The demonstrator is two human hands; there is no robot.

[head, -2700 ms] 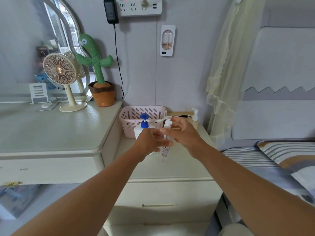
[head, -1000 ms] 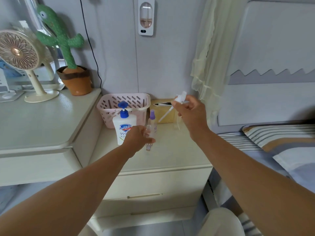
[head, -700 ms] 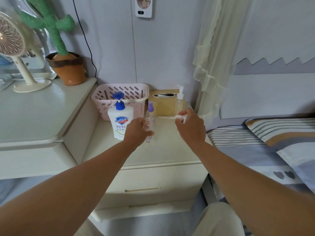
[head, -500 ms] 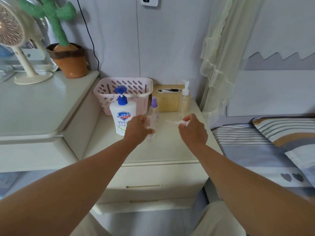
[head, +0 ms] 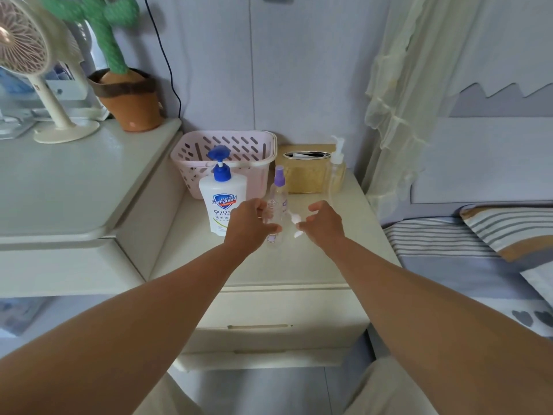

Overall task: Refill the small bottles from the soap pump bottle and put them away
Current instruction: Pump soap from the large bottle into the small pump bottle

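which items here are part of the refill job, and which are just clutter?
Job:
- soap pump bottle
- small clear bottle, gripped by left hand
- white pump top at right hand fingertips
- purple-capped spray bottle
- clear pump bottle
- pink basket, likely storage

Lying about:
- gold box
- cactus toy
- fan

Home bedroom, bedside corner.
Bed with grey-and-tan striped bedding (head: 434, 244) and a striped pillow (head: 514, 232) at the right, padded grey headboard panel (head: 478, 163) behind it, sheer pale-yellow ruffled curtain (head: 398, 85) hanging beside. Low cream bedside desk with a drawer (head: 269, 268) holds toiletries: white soap pump bottle with blue pump (head: 220, 205), pink slotted plastic basket (head: 248, 145). Taller cream dresser (head: 74, 187) on the left carries a green plush cactus in a terracotta pot (head: 116, 46) and a small cream fan (head: 21, 43).
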